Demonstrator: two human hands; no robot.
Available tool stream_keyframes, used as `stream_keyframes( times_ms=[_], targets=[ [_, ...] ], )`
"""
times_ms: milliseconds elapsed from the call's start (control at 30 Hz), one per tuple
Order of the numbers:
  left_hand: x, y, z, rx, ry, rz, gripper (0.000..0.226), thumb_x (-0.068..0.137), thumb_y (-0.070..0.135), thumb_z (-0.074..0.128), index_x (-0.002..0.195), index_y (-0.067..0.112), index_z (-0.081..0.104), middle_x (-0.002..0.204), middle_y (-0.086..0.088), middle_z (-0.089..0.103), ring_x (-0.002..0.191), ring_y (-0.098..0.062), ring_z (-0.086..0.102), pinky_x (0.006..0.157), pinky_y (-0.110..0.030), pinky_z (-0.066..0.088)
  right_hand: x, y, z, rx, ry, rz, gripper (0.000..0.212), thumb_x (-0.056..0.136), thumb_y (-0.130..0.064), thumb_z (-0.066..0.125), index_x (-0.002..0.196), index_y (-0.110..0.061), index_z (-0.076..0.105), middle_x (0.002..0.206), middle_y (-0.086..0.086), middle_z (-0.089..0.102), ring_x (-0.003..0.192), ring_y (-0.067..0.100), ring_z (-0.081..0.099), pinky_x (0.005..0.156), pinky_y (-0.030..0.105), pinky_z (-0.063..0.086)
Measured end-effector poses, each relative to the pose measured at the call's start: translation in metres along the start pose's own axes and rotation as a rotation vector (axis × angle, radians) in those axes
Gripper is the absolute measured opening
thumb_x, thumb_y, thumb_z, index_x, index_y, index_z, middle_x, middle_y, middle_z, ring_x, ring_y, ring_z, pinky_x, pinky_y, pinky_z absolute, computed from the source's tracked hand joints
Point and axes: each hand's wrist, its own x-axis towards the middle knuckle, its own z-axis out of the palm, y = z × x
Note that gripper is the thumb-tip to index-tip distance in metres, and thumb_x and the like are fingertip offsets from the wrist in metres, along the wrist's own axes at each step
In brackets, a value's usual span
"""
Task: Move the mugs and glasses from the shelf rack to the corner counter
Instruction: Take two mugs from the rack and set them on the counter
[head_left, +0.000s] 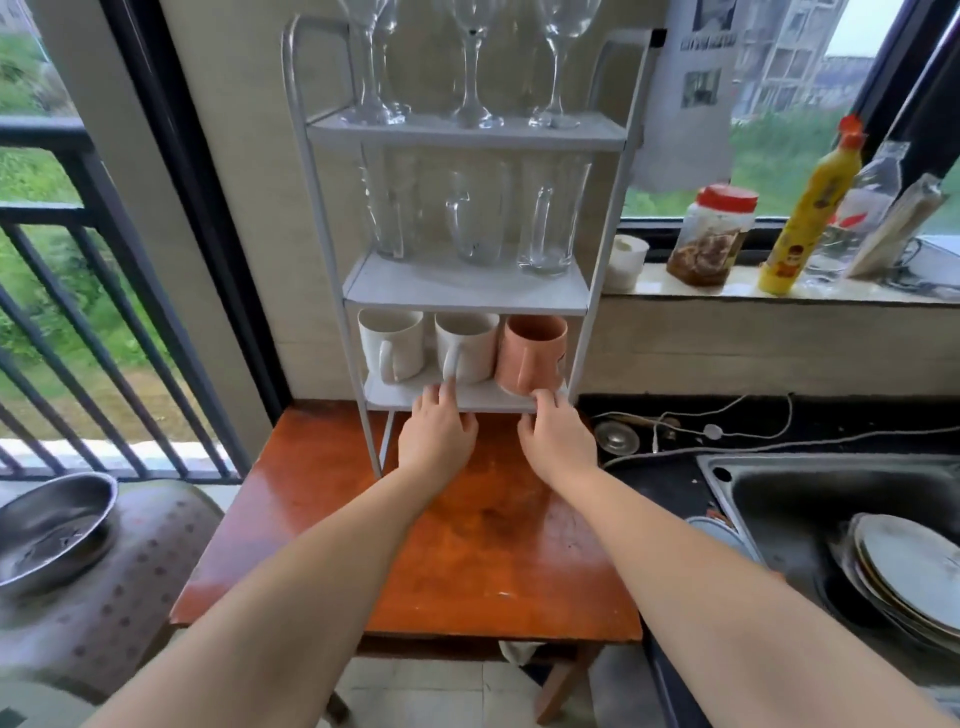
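Fingers of the left hand (436, 434) reach loosely spread to the middle white mug (466, 347); those of the right hand (558, 441) touch the base of the pink mug (532, 353). Neither grips yet. All three mugs sit on the rack's (457, 397) bottom shelf, tumblers (478, 218) and wine glasses (470, 62) above. Judgement: ceramic is stiff, moderately heavy, glazed-slick; take by handle. Glasses are fragile; hold by the body.

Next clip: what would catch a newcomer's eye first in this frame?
Probably the white shelf rack on the orange table: wine glasses on top, tumblers in the middle, three mugs at the bottom. The left hand reaches the middle white mug, and the right hand reaches the pink mug.
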Motion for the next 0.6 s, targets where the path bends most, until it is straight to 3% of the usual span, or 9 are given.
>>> stream_keyframes(
  times_ms=[133, 200, 300, 400, 467, 533, 600],
  targets=[
    [0.036, 0.003, 0.000, -0.169, -0.001, -0.023, 0.058, 0.095, 0.029, 0.045, 0.146, 0.011, 0.023, 0.148, -0.014, 0.032, 0.137, -0.031, 0.031, 0.105, -0.043, 0.038, 0.024, -0.020, 0.010, 0.233, 0.116, 0.162, 0.038, 0.093, -0.032, 0.049, 0.126, -0.014, 0.046, 0.123, 0.010, 0.052, 0.105, 0.030, 0.056, 0.075, 0.034, 0.047],
    [0.051, 0.007, 0.002, -0.300, -0.017, -0.103, 0.051, 0.095, 0.027, 0.044, 0.141, 0.010, 0.031, 0.142, -0.014, 0.039, 0.129, -0.032, 0.040, 0.098, -0.043, 0.041, 0.037, -0.025, 0.013, 0.345, 0.107, 0.263, 0.040, 0.093, -0.040, 0.047, 0.123, -0.014, 0.050, 0.118, 0.010, 0.055, 0.106, 0.029, 0.057, 0.085, 0.039, 0.049],
    [0.070, 0.009, 0.002, -0.475, -0.079, -0.266, 0.035, 0.096, 0.025, 0.044, 0.125, 0.005, 0.046, 0.119, -0.016, 0.059, 0.096, -0.029, 0.056, 0.074, -0.036, 0.043, 0.055, -0.027, 0.013, 0.455, 0.039, 0.407, 0.047, 0.093, -0.050, 0.039, 0.108, -0.010, 0.058, 0.110, 0.014, 0.060, 0.100, 0.032, 0.059, 0.082, 0.040, 0.049],
    [0.089, 0.002, 0.003, -0.636, -0.120, -0.347, 0.023, 0.095, 0.020, 0.044, 0.102, 0.002, 0.057, 0.108, -0.018, 0.067, 0.094, -0.032, 0.062, 0.080, -0.040, 0.048, 0.068, -0.021, 0.012, 0.497, 0.024, 0.467, 0.045, 0.096, -0.045, 0.038, 0.101, -0.007, 0.061, 0.104, 0.016, 0.062, 0.092, 0.029, 0.060, 0.075, 0.036, 0.046],
    [0.094, -0.001, 0.005, -0.804, -0.154, -0.397, 0.019, 0.096, 0.022, 0.044, 0.091, 0.007, 0.056, 0.098, -0.014, 0.070, 0.084, -0.025, 0.062, 0.078, -0.037, 0.052, 0.072, -0.020, 0.012, 0.602, -0.007, 0.498, 0.037, 0.096, -0.040, 0.042, 0.104, -0.009, 0.061, 0.103, 0.013, 0.062, 0.089, 0.025, 0.060, 0.075, 0.035, 0.051],
    [0.094, -0.002, 0.005, -0.919, -0.182, -0.425, 0.026, 0.097, 0.024, 0.044, 0.102, 0.002, 0.056, 0.082, -0.006, 0.065, 0.074, -0.017, 0.058, 0.074, -0.034, 0.054, 0.072, -0.020, 0.011, 0.678, -0.031, 0.521, 0.037, 0.095, -0.038, 0.043, 0.113, -0.010, 0.060, 0.108, 0.012, 0.062, 0.095, 0.025, 0.060, 0.088, 0.040, 0.054],
    [0.093, -0.002, 0.004, -0.941, -0.207, -0.414, 0.035, 0.099, 0.024, 0.041, 0.116, -0.004, 0.052, 0.078, -0.003, 0.055, 0.077, -0.017, 0.055, 0.078, -0.036, 0.055, 0.069, -0.020, 0.010, 0.630, -0.023, 0.498, 0.041, 0.097, -0.039, 0.040, 0.116, -0.008, 0.059, 0.108, 0.012, 0.063, 0.096, 0.025, 0.059, 0.086, 0.038, 0.052]
  ],
)
